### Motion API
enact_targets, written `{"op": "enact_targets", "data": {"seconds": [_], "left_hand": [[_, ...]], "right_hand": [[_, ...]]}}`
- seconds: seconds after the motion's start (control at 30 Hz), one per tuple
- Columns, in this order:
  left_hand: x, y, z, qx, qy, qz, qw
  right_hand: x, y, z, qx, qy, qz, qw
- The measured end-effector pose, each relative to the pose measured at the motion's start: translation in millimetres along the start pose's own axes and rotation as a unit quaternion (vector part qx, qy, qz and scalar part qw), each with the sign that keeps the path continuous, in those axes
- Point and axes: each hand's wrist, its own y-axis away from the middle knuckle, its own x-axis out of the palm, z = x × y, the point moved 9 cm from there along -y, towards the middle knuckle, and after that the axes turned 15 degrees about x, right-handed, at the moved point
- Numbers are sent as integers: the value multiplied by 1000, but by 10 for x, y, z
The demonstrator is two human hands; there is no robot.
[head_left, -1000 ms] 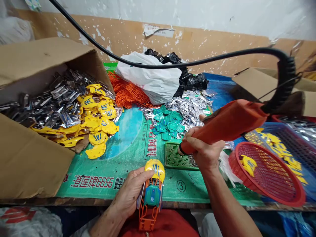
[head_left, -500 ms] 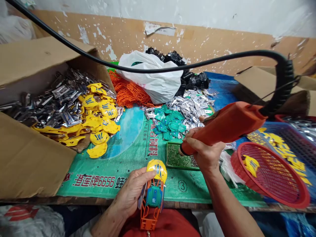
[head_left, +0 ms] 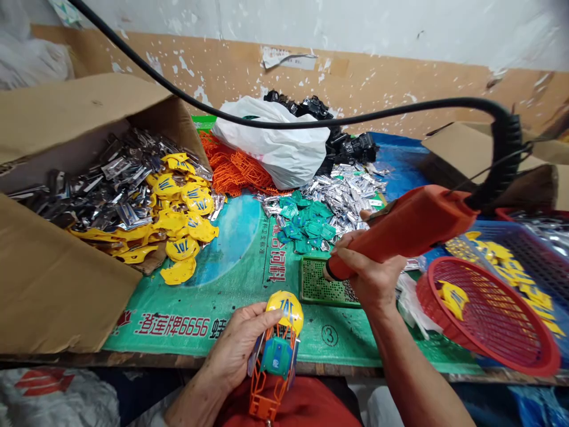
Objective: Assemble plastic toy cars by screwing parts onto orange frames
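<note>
My left hand [head_left: 242,338] grips a toy vehicle body [head_left: 275,358] near the table's front edge. It has a yellow cap with blue marks at its far end, an orange lattice frame and a green piece in the middle. My right hand [head_left: 376,276] is wrapped round an orange electric screwdriver [head_left: 404,231], tilted with its black nose end down. That end is over a green perforated tray [head_left: 317,284] holding small screws; the bit itself is hidden behind my fingers. Behind the tray lies a pile of green plastic pieces [head_left: 306,225].
A cardboard box [head_left: 66,273] at left spills chrome parts and yellow pieces [head_left: 186,243]. Orange frames [head_left: 240,172], a white bag [head_left: 275,139] and silver parts [head_left: 347,190] lie at the back. A red basket [head_left: 498,314] stands right; the screwdriver's black cable [head_left: 284,125] arches across.
The toy body has tilted slightly, its near end swinging a little left. The screwdriver stays over the tray. The whole view has shifted slightly.
</note>
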Motion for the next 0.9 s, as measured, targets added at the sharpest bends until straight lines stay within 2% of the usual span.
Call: {"op": "enact_targets", "data": {"seconds": [0.13, 0.27, 0.37, 0.47, 0.57, 0.9], "left_hand": [[-25, -6, -11, 14, 8, -16, 1000], [-74, -2, -24, 26, 5, -45, 999], [-2, -9, -27, 30, 3, -1, 1000], [68, -15, -19, 30, 22, 40, 999], [42, -30, -21, 42, 23, 35, 998], [8, -34, -26, 53, 4, 36, 998]], "right_hand": [[19, 7, 180, -7, -32, 9, 999], [155, 127, 392, 15, -86, 56, 995], [319, 283, 460, 54, -103, 110, 987], [474, 436, 444, 86, -112, 162, 977], [590, 531, 389, 101, -113, 196, 969], [745, 576, 320, 109, -107, 223, 963]]}}
